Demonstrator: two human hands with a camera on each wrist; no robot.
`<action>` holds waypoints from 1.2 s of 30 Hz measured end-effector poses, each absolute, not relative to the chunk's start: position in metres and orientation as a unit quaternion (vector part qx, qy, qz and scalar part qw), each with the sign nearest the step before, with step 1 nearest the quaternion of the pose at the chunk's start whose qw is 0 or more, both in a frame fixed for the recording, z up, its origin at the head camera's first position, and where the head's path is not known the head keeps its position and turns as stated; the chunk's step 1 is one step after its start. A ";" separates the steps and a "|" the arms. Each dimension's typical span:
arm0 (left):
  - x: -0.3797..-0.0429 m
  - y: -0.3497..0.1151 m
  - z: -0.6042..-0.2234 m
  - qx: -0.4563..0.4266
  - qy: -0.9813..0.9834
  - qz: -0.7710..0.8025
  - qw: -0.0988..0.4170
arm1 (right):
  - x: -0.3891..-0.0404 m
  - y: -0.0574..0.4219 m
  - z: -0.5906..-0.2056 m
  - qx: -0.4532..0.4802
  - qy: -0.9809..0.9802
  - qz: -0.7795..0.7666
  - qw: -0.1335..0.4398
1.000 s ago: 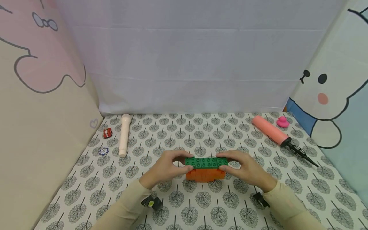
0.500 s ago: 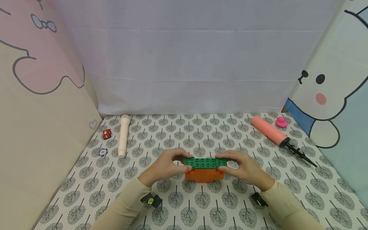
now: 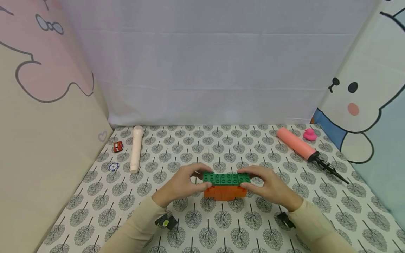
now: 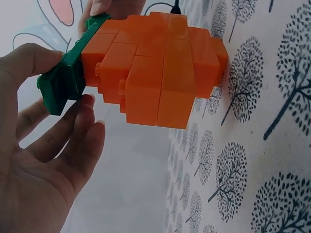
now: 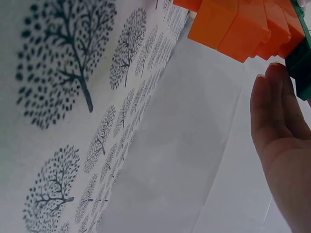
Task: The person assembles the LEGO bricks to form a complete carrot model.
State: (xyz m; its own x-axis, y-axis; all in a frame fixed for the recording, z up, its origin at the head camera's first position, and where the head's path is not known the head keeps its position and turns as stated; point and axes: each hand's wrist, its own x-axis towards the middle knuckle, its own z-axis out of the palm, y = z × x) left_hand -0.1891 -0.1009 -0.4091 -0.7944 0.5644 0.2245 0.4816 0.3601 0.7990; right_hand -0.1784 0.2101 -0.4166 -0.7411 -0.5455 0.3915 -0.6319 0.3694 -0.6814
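An orange toy-brick build (image 3: 225,193) stands on the patterned cloth in front of me, topped by a long row of green studded bricks (image 3: 226,179). My left hand (image 3: 180,184) grips the left end of the green row between thumb and fingers. At the other end, my right hand (image 3: 272,184) holds the green bricks the same way. Seen from the left wrist, the orange stepped bricks (image 4: 160,68) narrow downward to the cloth, and the green row (image 4: 72,80) overhangs them. The right wrist view catches only part of the orange bricks (image 5: 233,26) near my fingers.
A pale microphone-shaped stick (image 3: 136,149) lies at the left, near a small red toy car (image 3: 118,146) and a blue-and-white poker chip (image 3: 114,166). Back right are a pink balloon pump (image 3: 297,143) with a black end and a pink duck (image 3: 310,134). Fabric walls enclose the table.
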 end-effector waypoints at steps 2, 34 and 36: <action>-0.189 -0.102 -0.410 0.322 0.826 0.462 0.039 | -0.177 0.212 -0.416 0.344 -0.835 0.427 0.042; -0.204 -0.113 -0.440 0.196 0.886 0.399 0.132 | -0.187 0.210 -0.432 0.162 -0.855 0.454 -0.192; -0.206 -0.112 -0.442 0.182 0.892 0.392 0.132 | -0.190 0.207 -0.434 0.142 -0.835 0.485 -0.218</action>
State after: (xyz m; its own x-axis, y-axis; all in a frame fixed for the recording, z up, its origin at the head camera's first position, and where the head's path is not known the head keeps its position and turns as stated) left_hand -0.2056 -0.1120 -0.4416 -0.8994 0.4272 -0.0925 0.2205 0.6261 0.7479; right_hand -0.1902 0.2067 -0.4335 -0.8646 -0.4488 -0.2259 -0.0262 0.4894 -0.8716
